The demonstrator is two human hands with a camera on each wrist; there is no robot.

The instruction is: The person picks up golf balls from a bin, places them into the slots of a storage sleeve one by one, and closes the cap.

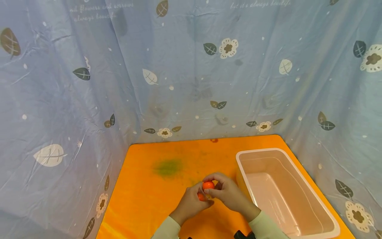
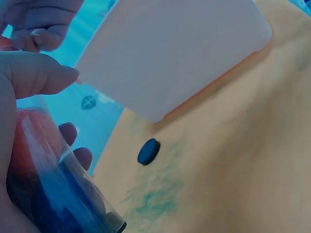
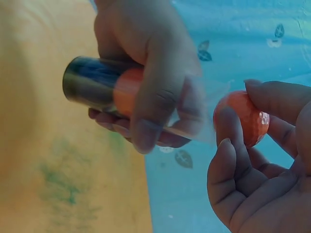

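Note:
My left hand grips a clear plastic tube with its fingers wrapped round the side. Inside the tube an orange ball sits beside something dark, which fills the tube's far end. Between the fingertips and thumb of my right hand is an orange golf ball, its dimples plain in the right wrist view. That golf ball is right at the tube's open end; whether it touches the rim I cannot tell. A small black round cap lies on the table.
A pale pink plastic bin stands on the right of the orange table, close to my right forearm. Behind and on both sides hangs a blue leaf-patterned curtain. A green stain marks the tabletop.

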